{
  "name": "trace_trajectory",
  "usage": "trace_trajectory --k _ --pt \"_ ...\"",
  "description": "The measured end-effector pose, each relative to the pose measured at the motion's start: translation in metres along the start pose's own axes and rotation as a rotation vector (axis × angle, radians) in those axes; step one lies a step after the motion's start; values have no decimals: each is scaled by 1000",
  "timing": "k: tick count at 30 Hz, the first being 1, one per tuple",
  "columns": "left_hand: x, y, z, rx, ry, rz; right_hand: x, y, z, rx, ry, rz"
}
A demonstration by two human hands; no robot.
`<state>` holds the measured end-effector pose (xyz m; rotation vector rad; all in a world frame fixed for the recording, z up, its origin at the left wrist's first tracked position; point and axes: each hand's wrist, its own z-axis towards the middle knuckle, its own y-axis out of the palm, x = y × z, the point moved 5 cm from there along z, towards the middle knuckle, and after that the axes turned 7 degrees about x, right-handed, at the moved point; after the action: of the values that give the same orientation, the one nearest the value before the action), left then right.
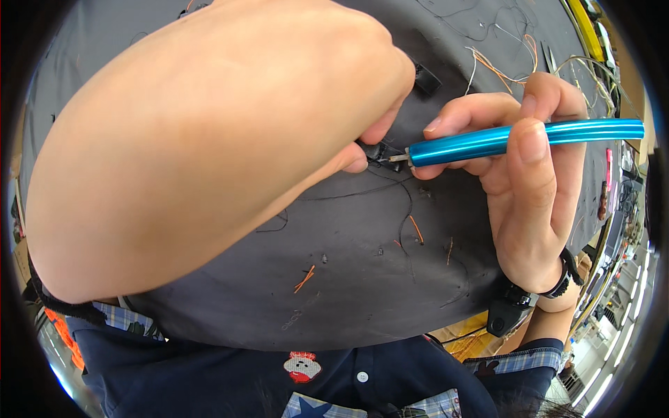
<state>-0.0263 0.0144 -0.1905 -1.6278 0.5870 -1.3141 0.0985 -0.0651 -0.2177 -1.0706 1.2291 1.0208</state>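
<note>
My left hand (362, 104) is closed in a pinch on a small black part (380, 155), of which only the edge shows past the fingertips. In my right hand (519, 160) lies a slim, shiny blue-handled tool (467, 145), gripped between thumb and fingers. Its short, narrow metal tip (398, 158) points left and appears to meet the black part. My left forearm hides much of the surface behind it, and the exact kinds of the part and the tool cannot be made out.
Orange wire scraps (304, 279) and dark threads lie on the dark grey mat (362, 244). Farther back are another black piece (426, 80) and a tangle of orange and white wires (491, 66). A yellow bar (585, 31) runs along the far right edge.
</note>
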Motion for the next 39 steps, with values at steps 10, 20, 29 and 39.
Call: trace_trajectory --k 10,20,29,39 --pt "0 -4 -7 -8 -9 26 -2 5 0 -49 -53 0" --pt "1 -4 -3 16 13 66 -3 2 1 -11 -48 3" --pt "0 -10 -4 -18 21 72 -5 -2 7 143 139 159" --pt "7 -10 -6 199 146 -53 -9 1 3 223 142 266"
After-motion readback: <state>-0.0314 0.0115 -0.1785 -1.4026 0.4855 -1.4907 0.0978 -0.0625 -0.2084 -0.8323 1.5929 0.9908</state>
